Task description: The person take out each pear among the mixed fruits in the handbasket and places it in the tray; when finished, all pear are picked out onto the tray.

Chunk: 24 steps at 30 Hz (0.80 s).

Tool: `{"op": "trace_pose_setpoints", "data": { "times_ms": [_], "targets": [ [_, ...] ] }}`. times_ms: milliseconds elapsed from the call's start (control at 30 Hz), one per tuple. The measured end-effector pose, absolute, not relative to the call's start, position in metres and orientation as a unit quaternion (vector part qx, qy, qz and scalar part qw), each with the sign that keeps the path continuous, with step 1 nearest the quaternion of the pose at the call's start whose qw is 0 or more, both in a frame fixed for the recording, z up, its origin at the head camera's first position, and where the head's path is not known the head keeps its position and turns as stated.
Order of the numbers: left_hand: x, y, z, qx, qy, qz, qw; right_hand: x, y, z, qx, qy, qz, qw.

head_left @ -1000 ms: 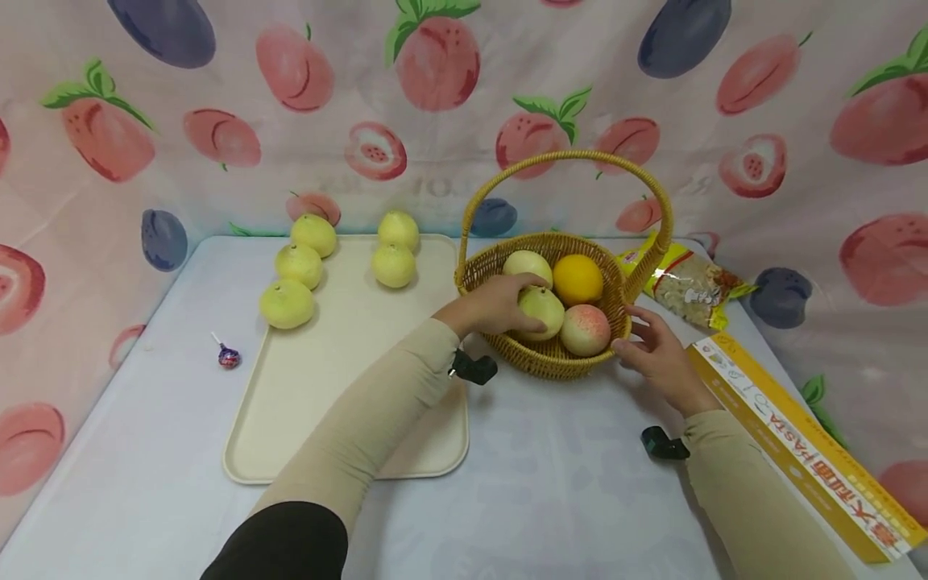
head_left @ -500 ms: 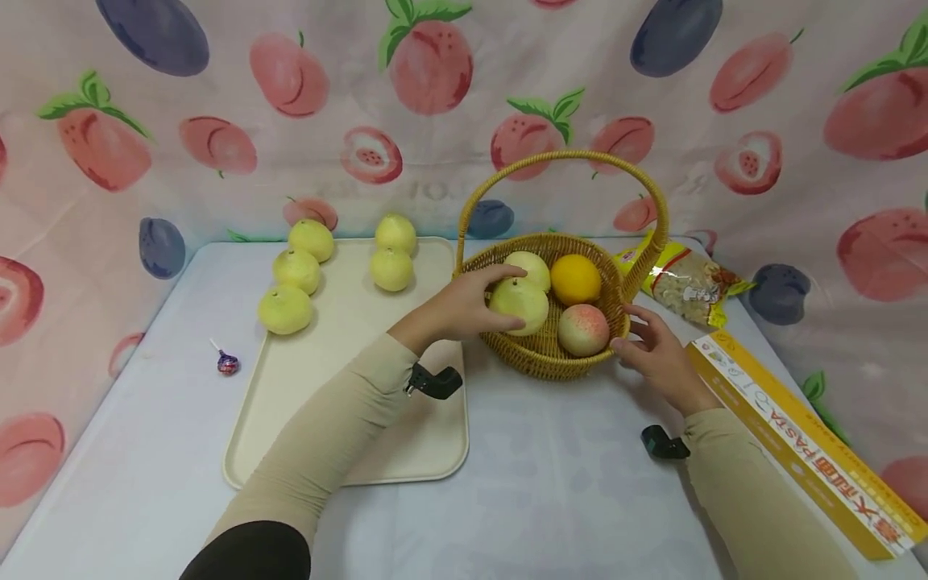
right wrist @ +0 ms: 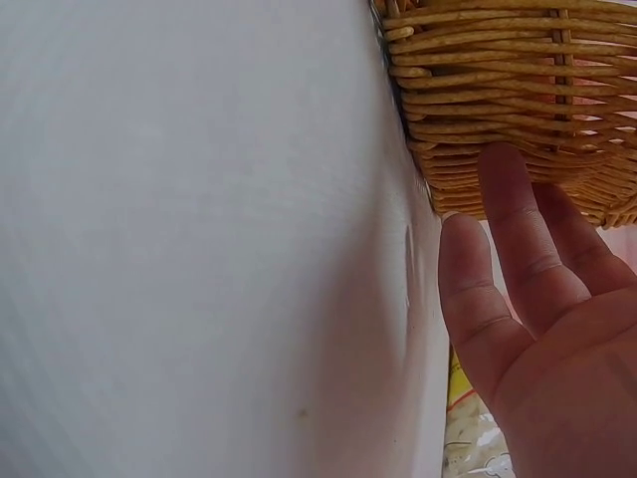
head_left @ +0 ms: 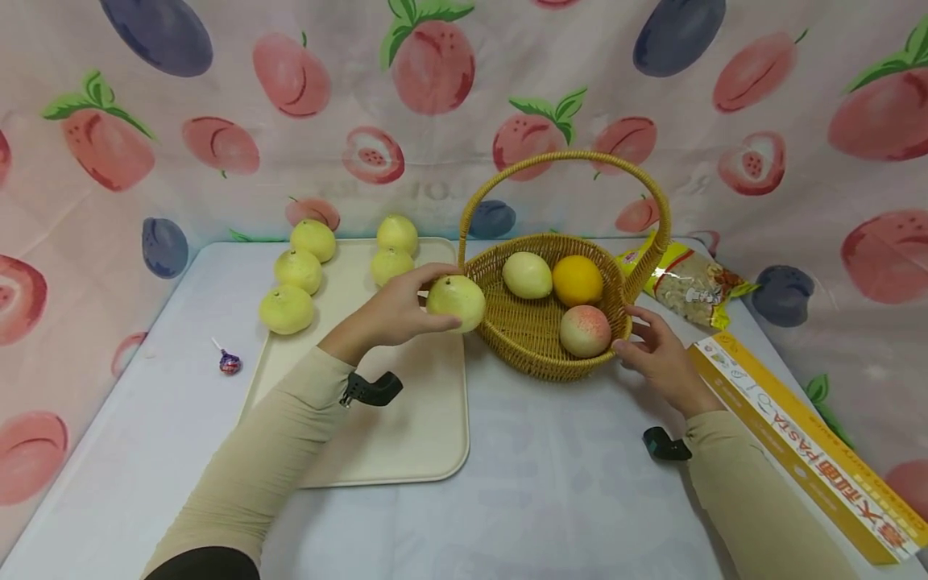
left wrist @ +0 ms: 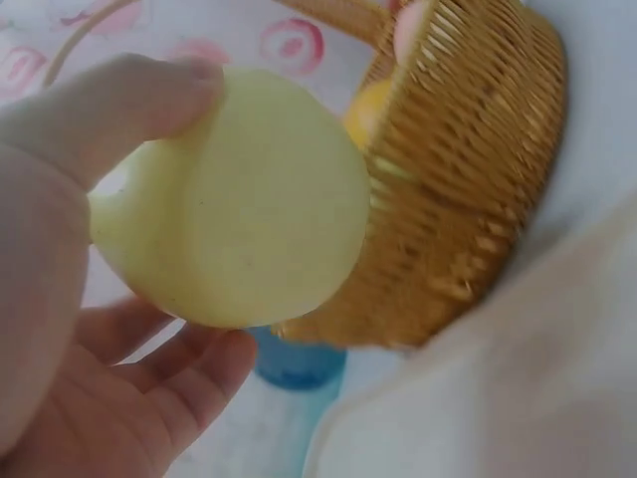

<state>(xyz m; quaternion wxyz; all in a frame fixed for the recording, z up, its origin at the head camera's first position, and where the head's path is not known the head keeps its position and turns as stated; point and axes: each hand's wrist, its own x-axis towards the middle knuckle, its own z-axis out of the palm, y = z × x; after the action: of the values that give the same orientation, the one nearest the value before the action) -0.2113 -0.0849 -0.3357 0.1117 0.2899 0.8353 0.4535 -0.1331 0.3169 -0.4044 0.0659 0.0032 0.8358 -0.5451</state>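
Observation:
My left hand (head_left: 395, 312) grips a round yellow-green fruit (head_left: 456, 303) between thumb and fingers, over the tray's right edge beside the wicker basket (head_left: 554, 366). In the left wrist view the smooth fruit (left wrist: 249, 204) fills much of the picture, the thumb on one side and fingers on the other. My right hand (head_left: 660, 360) rests against the basket's right side, its fingers (right wrist: 518, 214) nearly straight at the weave. Inside the basket lie a pale oval fruit (head_left: 528, 275), an orange (head_left: 577, 280) and a peach (head_left: 585, 331).
Several similar fruits (head_left: 286, 309) stand in two rows on the cream tray (head_left: 428, 435). A lollipop (head_left: 229, 362) lies left of it. At the right are a yellow food bag (head_left: 689, 286) and a long pasta box (head_left: 805, 447). A fruit-print cloth (head_left: 435, 153) hangs behind.
My left hand has lifted the yellow-green fruit out of the basket and carried it left, to the tray's edge. My right hand has stayed at the basket.

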Motion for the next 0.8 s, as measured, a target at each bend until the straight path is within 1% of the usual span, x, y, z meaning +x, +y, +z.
{"op": "trace_pose_setpoints", "data": {
  "times_ms": [133,400,800],
  "targets": [
    [-0.210,-0.101,-0.339,0.279,0.845,0.444,0.109,-0.133,0.317,-0.404,-0.002,0.837,-0.543,0.059],
    [-0.210,-0.128,-0.349,0.232,0.874,0.416,0.101,-0.133,0.317,-0.405,0.004,0.834,-0.547,0.069],
    [-0.223,-0.151,-0.371,0.176,0.899,0.389,0.099,-0.133,0.317,-0.406,0.001,0.832,-0.551,0.064]
  ]
}}
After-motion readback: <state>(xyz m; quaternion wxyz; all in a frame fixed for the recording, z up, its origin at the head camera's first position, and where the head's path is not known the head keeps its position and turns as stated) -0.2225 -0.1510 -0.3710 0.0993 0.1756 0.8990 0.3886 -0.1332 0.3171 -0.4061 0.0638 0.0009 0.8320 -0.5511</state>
